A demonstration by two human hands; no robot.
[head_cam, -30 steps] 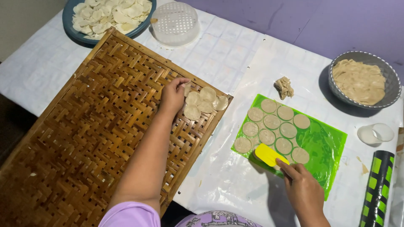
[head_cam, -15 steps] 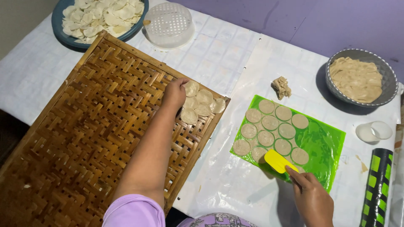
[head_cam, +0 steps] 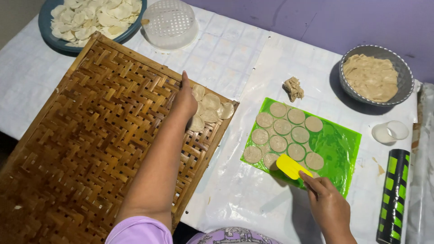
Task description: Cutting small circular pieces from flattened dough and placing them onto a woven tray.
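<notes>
Landmark: woven bamboo tray (head_cam: 90, 149), which took up the left half of the table. Beyond its far-left corner sat a blue plate (head_cam: 58, 43) of pale dried discs, with an upturned white perforated lid (head_cam: 171, 25) beside it. Left hand (head_cam: 186, 101) lay flat on the tray's far-right corner, fingers extended, closed on nothing, pressing down on a small cluster of dough discs (head_cam: 210, 108), likely spreading them over the open weave to dry. Right of the tray lay a green mat (head_cam: 337, 149) with more cut rounds (head_cam: 282, 131). Right hand (head_cam: 327, 205) pinched a yellow scraper (head_cam: 293, 166) closed between fingertips, blade edge at the nearest round, angled low as if to lift it. Farther right: a grey bowl of dough (head_cam: 373, 74) and a green-and-black rolling pin (head_cam: 394, 194).
</notes>
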